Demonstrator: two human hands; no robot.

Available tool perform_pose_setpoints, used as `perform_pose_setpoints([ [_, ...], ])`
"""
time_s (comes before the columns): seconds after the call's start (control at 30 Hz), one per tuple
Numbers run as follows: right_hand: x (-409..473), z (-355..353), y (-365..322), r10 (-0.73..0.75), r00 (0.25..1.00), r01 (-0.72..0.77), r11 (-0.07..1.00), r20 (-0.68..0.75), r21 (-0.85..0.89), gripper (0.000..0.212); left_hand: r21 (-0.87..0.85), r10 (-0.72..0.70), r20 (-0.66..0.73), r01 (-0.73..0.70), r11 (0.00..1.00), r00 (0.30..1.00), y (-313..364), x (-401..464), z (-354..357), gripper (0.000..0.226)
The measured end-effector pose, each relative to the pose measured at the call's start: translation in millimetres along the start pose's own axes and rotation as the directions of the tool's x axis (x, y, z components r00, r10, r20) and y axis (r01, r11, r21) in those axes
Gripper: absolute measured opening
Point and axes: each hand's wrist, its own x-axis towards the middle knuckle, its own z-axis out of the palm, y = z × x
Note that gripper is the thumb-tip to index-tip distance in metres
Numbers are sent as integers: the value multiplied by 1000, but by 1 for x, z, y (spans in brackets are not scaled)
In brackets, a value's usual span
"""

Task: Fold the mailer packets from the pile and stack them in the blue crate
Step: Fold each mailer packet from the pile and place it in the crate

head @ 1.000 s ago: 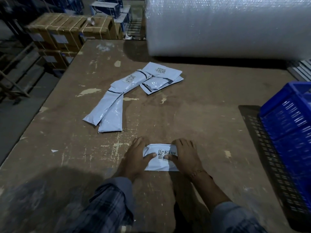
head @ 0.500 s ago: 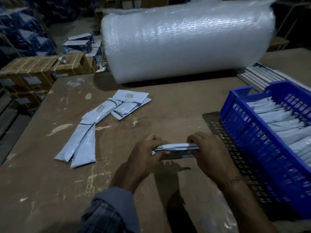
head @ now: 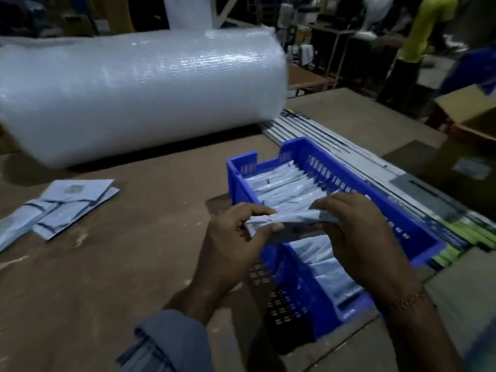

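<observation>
A folded pale mailer packet (head: pixel 288 220) is held flat between both my hands, above the near half of the blue crate (head: pixel 346 173). My left hand (head: pixel 230 245) pinches its left end. Gripping the right end is my right hand (head: pixel 359 237). The crate stands on the table at the right and holds a row of folded packets (head: pixel 284 187) standing on edge. The pile of unfolded packets (head: pixel 64 202) lies flat on the brown table at the left edge.
A big roll of bubble wrap (head: pixel 139 92) lies across the back of the table. Flat dark and green strips (head: pixel 456 224) lie right of the crate. A cardboard box (head: pixel 472 111) and a person in a yellow shirt (head: pixel 426 28) are at the far right.
Both hands lifted the folded packet off the table and carried it right, over the crate. The view swung right, so the pile now sits at the left edge.
</observation>
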Motion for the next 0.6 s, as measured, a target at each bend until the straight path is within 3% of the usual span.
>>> perform_pose_setpoints([
  [0.17, -24, -42, 102, 145, 989, -146, 988, -21, -58, 42, -253, -203, 45, 208, 945, 978, -4, 26, 92, 49],
  [0.33, -28, -48, 166, 146, 953, -134, 989, 267, -60, 42, -114, -365, 91, 374, 920, 926, -33, 44, 158, 61],
  [0.47, -14, -18, 182, 140, 813, -133, 990, 565, -54, 35, -20, -412, -21, 412, 911, 911, -47, 47, 169, 58],
  [0.6, -12, 23, 179, 202, 653, -28, 970, 730, -243, 36, 71, -355, -109, 364, 929, 928, -43, 40, 167, 55],
])
